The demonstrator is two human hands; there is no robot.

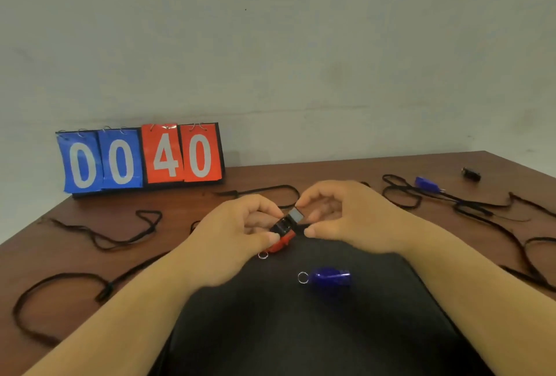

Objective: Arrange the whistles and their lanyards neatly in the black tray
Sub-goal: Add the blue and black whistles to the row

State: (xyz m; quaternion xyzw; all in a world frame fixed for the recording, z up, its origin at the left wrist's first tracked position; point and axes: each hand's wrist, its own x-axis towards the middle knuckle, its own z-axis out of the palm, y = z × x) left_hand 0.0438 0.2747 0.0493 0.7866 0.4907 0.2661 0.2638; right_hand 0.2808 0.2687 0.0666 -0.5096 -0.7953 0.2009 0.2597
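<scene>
my left hand (240, 231) pinches the red whistle (281, 238) at the black tray's (301, 339) 12 o'clock edge; my right hand (340, 216) curls narrowly at its mouthpiece, contact unclear. the blue whistle (331, 278) lies inside the tray.

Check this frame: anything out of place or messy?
Yes. Black lanyards sprawl tangled across the table, and a blue whistle and a small black object lie far right, outside the black tray.

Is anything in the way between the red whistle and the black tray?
Nothing I can see. The left hand holds the red whistle just above the far end of the black tray. The blue whistle lies in the tray nearer, apart from it.
</scene>
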